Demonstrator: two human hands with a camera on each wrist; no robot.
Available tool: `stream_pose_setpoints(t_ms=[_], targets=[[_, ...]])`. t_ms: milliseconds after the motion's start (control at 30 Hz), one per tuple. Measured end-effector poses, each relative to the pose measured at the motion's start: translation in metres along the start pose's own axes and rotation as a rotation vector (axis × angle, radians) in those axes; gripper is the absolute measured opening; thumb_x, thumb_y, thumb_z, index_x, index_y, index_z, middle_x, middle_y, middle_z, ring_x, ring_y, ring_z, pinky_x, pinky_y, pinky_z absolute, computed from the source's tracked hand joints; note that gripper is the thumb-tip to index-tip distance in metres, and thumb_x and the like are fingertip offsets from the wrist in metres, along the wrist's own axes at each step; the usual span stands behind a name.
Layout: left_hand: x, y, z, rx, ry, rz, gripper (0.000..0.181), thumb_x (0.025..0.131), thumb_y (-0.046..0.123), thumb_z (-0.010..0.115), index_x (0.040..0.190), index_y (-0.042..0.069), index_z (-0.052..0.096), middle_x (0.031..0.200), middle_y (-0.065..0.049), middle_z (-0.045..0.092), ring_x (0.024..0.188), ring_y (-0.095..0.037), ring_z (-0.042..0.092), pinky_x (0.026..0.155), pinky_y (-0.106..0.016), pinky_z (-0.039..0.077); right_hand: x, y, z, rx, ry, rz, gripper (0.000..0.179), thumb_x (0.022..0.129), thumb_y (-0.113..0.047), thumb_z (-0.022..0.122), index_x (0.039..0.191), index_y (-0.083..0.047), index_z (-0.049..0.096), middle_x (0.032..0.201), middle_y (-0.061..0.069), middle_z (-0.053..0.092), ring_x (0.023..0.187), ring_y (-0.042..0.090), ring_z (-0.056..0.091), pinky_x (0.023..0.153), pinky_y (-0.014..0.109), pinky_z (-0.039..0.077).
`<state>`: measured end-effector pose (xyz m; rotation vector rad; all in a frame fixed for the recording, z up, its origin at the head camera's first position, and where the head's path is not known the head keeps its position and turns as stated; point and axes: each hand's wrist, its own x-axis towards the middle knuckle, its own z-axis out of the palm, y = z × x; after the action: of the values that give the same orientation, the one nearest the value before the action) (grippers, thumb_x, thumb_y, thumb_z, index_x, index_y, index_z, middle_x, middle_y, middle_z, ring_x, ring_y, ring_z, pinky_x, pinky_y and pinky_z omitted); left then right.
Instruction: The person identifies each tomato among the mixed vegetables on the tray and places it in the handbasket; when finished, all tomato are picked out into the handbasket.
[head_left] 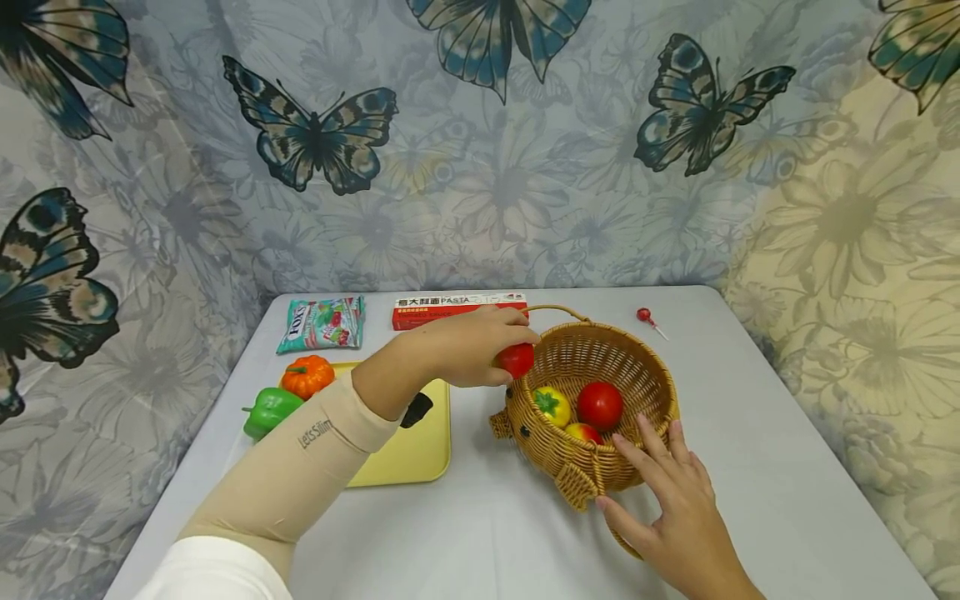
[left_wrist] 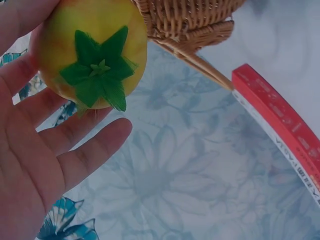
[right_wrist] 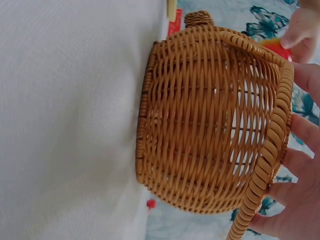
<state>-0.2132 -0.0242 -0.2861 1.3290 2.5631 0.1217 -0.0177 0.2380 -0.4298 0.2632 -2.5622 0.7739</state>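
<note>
My left hand (head_left: 472,346) grips a toy tomato (left_wrist: 95,55) at the left rim of a wicker basket (head_left: 547,458). In the left wrist view the tomato is yellow with a green leafy top; its red side shows in the head view. Inside the basket are a yellow tomato (head_left: 552,406) with a green top, a red tomato (head_left: 600,405) and a red-yellow fruit (head_left: 583,432), partly hidden by the rim. With spread, fairly straight fingers, my right hand (head_left: 675,508) touches the basket's near right rim, its thumb near the lowered handle (right_wrist: 265,165).
On the left lies a yellow tray (head_left: 408,458) with a dark object (head_left: 417,410), partly behind my forearm. An orange pumpkin (head_left: 307,377) and green pepper (head_left: 272,412) sit beside it. Behind are a snack bag (head_left: 322,323), a red pasta box (head_left: 420,315) and a lollipop (head_left: 645,315).
</note>
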Motion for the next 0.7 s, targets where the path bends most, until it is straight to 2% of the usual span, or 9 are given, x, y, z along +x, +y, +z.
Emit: stream_pose_setpoints(t_ms=[200,400,533,700], targets=[[0.013,0.013,-0.002,0.025,-0.001,0.032,0.056,0.098,0.032,0.067,0.151,0.03,0.048,0.152,0.002,0.044,0.134,-0.019,0.043,0.096,-0.034,0.054,0.0,0.0,0.0,-0.002,-0.007,0.0,0.076,0.073,-0.028,0.091,0.142,-0.021,0.062,0.164,0.009,0.036,0.155,0.048,0.015,0.111,0.081,0.017],[0.028,0.028,-0.002,0.071,-0.021,0.069,0.06,0.099,0.035,0.067,0.154,0.029,0.045,0.156,0.002,0.042,0.142,-0.019,0.041,0.108,-0.037,0.048,-0.001,0.0,-0.001,-0.005,-0.004,-0.002,0.077,0.073,-0.028,0.092,0.143,-0.023,0.061,0.163,0.012,0.038,0.154,0.048,0.016,0.109,0.082,0.02],[0.041,0.037,0.002,0.096,-0.034,0.102,0.061,0.099,0.037,0.067,0.155,0.03,0.044,0.157,0.003,0.042,0.14,-0.021,0.043,0.11,-0.039,0.046,-0.001,-0.001,-0.002,-0.006,-0.004,0.001,0.077,0.073,-0.028,0.092,0.143,-0.024,0.061,0.162,0.014,0.039,0.154,0.048,0.016,0.109,0.082,0.019],[0.056,0.047,0.011,0.1,-0.062,0.124,0.062,0.098,0.038,0.068,0.155,0.03,0.044,0.157,0.002,0.043,0.141,-0.022,0.043,0.111,-0.038,0.046,-0.001,0.0,-0.003,-0.012,-0.007,0.003,0.077,0.073,-0.028,0.091,0.144,-0.024,0.06,0.164,0.009,0.037,0.154,0.049,0.016,0.109,0.082,0.02]])
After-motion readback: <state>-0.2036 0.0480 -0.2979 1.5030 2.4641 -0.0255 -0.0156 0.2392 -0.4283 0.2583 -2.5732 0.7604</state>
